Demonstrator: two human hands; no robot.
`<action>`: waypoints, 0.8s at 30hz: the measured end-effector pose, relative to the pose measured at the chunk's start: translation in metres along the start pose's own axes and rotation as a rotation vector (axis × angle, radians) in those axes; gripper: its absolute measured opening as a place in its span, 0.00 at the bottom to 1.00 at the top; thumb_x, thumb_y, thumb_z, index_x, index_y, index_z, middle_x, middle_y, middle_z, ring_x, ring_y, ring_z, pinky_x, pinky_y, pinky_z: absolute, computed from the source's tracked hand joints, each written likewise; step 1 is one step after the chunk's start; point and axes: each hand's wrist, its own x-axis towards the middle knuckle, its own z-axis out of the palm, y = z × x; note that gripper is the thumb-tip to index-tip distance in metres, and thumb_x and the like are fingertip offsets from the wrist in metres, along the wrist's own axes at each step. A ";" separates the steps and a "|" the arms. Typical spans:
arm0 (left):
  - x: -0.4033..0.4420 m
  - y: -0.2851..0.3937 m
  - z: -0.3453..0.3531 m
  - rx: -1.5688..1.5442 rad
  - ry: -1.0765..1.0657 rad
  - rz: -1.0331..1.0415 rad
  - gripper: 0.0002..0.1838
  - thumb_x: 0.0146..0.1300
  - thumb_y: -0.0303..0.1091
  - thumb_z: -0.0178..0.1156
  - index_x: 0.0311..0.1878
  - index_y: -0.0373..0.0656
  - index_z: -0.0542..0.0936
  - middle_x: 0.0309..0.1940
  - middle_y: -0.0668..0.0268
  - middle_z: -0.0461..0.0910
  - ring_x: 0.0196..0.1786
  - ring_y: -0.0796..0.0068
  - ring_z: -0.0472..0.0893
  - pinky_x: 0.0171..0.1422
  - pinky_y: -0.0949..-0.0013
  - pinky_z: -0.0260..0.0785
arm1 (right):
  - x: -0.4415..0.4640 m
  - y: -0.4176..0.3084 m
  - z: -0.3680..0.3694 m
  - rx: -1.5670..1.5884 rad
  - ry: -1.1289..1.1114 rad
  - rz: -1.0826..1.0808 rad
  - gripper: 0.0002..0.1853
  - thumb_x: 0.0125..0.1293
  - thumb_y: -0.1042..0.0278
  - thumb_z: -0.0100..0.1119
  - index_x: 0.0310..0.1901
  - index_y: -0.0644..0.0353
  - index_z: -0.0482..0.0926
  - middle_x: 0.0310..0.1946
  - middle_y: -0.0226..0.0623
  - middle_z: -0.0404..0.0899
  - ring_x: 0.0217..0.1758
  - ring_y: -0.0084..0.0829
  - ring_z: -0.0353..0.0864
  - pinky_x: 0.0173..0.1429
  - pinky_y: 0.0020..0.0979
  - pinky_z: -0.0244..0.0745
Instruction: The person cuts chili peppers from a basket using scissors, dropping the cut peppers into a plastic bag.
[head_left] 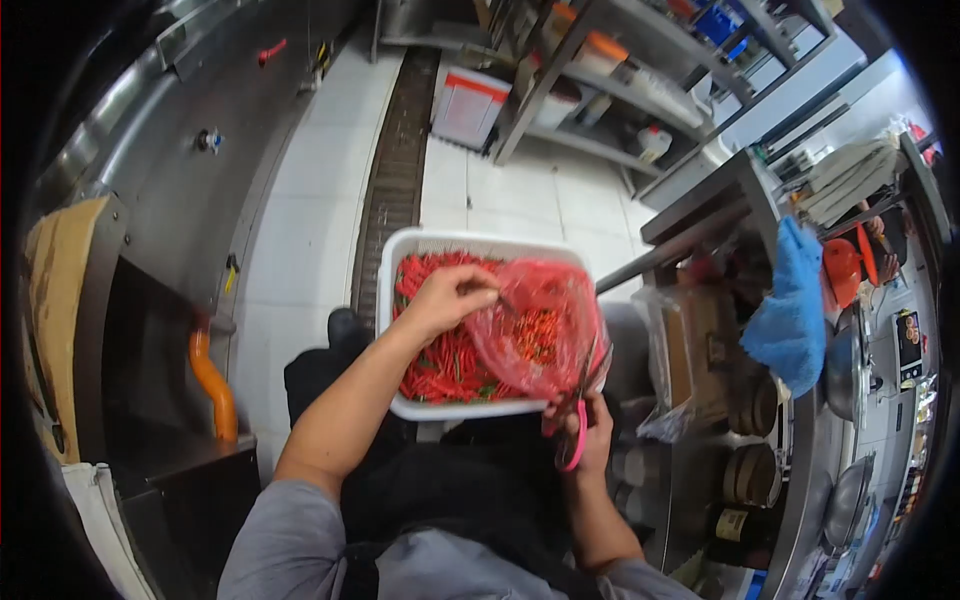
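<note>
A white plastic basket (487, 238) holds many long red chilies (445, 362) with a few green bits among them. On its right side sits an open red plastic bag (575, 345) with chopped chili pieces (537, 335) inside. My left hand (452, 298) is over the chilies, thumb and fingers closed together at the bag's left rim. Pink-handled scissors (574, 440) are in my right hand (594, 432) at the basket's front right corner. Their blades point up along the bag's right side. Whether my right fingers also touch the bag, I cannot tell.
A floor drain grate (395, 150) runs along white tiles beyond the basket. Metal shelving (600, 135) and a white bin with a red band (470, 105) stand further off. To the right, a blue cloth (790, 310) hangs from a counter; an orange pipe (208, 385) is left.
</note>
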 end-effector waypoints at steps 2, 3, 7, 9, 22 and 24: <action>-0.003 -0.002 0.006 -0.120 -0.041 -0.072 0.09 0.63 0.29 0.63 0.46 0.39 0.81 0.32 0.69 0.82 0.31 0.85 0.78 0.32 0.79 0.68 | 0.002 0.006 0.003 -0.072 -0.087 0.062 0.27 0.57 0.68 0.71 0.56 0.66 0.70 0.40 0.41 0.81 0.37 0.29 0.82 0.35 0.27 0.77; -0.004 -0.006 0.009 -0.128 -0.048 -0.095 0.09 0.63 0.29 0.63 0.46 0.39 0.81 0.32 0.69 0.82 0.31 0.85 0.78 0.32 0.79 0.68 | 0.002 0.008 0.005 -0.074 -0.070 0.081 0.27 0.57 0.68 0.71 0.56 0.66 0.70 0.40 0.41 0.81 0.37 0.29 0.82 0.35 0.27 0.77; -0.007 -0.012 0.018 -0.128 -0.117 -0.123 0.09 0.64 0.28 0.62 0.46 0.38 0.79 0.32 0.68 0.82 0.33 0.83 0.79 0.32 0.79 0.67 | -0.004 0.016 0.006 -0.330 -0.130 0.190 0.30 0.56 0.60 0.72 0.56 0.65 0.71 0.40 0.38 0.80 0.34 0.24 0.80 0.34 0.24 0.75; -0.009 -0.014 0.024 -0.118 -0.150 -0.141 0.08 0.64 0.28 0.62 0.45 0.38 0.79 0.30 0.68 0.82 0.32 0.83 0.80 0.32 0.79 0.68 | -0.007 0.018 0.005 -0.296 -0.095 0.235 0.29 0.56 0.67 0.72 0.58 0.65 0.71 0.39 0.35 0.81 0.32 0.20 0.78 0.31 0.20 0.72; -0.021 -0.032 0.053 -0.033 -0.369 -0.217 0.07 0.63 0.28 0.64 0.41 0.36 0.80 0.27 0.69 0.80 0.28 0.82 0.80 0.31 0.77 0.72 | 0.008 0.014 0.006 -0.370 -0.011 0.274 0.21 0.59 0.68 0.70 0.50 0.66 0.73 0.28 0.31 0.77 0.25 0.20 0.75 0.28 0.22 0.70; -0.019 -0.040 0.054 0.009 -0.349 -0.175 0.06 0.63 0.28 0.63 0.40 0.36 0.80 0.27 0.69 0.80 0.28 0.82 0.80 0.31 0.76 0.72 | 0.008 0.020 0.005 -0.366 -0.024 0.268 0.20 0.60 0.68 0.69 0.50 0.66 0.73 0.27 0.31 0.76 0.22 0.20 0.74 0.25 0.22 0.69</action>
